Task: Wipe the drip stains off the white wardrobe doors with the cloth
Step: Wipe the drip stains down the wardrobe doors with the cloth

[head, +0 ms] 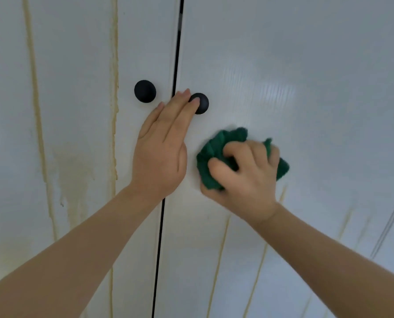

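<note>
My right hand (pixel 244 177) grips bunched green cloth (pixel 216 145), fingers curled over it, pressing it against right door (pixel 306 65), below and right of right knob (pixel 201 104). Hand slightly blurred. My left hand (pixel 161 148) lies flat, fingers straight and close together, across dark gap (pixel 176 53) between doors, one fingertip on right knob. Left knob (pixel 145 91) just beside fingers, apart from them. Yellowish drip stains (pixel 36 106) run down left door (pixel 76 65), wide smear (pixel 76 171) lower down. Fainter streaks (pixel 219 260) on right door below cloth.
</note>
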